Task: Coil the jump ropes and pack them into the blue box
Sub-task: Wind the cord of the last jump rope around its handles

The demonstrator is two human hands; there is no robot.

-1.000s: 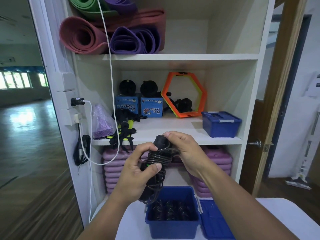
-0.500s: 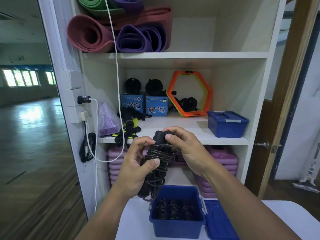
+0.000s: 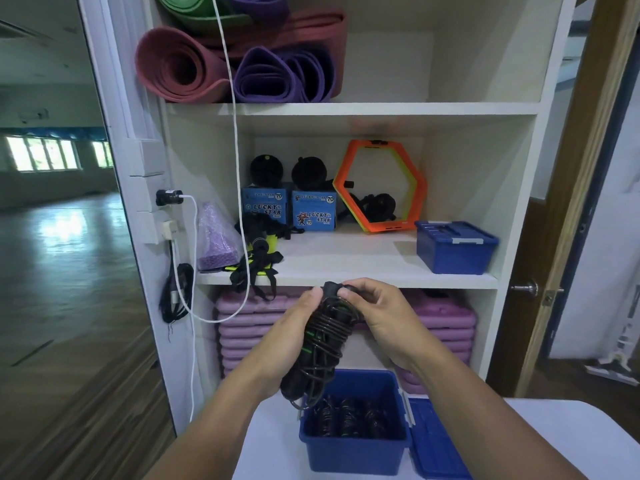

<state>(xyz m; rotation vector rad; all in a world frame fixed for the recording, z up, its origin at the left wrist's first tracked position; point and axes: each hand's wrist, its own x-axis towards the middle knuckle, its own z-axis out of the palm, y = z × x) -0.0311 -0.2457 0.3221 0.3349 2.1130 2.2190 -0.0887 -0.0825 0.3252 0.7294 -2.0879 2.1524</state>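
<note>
- Head view puts the black jump rope (image 3: 325, 337) at chest height in front of the shelving, directly above the open blue box (image 3: 353, 448); its cord is wound in tight turns around the handles, with a loose loop trailing from the bottom end.
- My left hand (image 3: 287, 344) is curled around the lower part of the bundle, fingers closed on it.
- My right hand (image 3: 377, 317) pinches the top end between thumb and fingertips, the rest of the hand partly open beside the coils.
- I judge the winding nearly finished; tucking the end looks like what is left.
- Risk: if either grip slackens before the end is secured, the springy cord could unwind.
- Risk: the hanging loop could snag the box rim on the way down.
- Coiled ropes (image 3: 346, 415) already lie in the box, so this one could sit high; the lid (image 3: 436, 445) lies just right of it.
</note>
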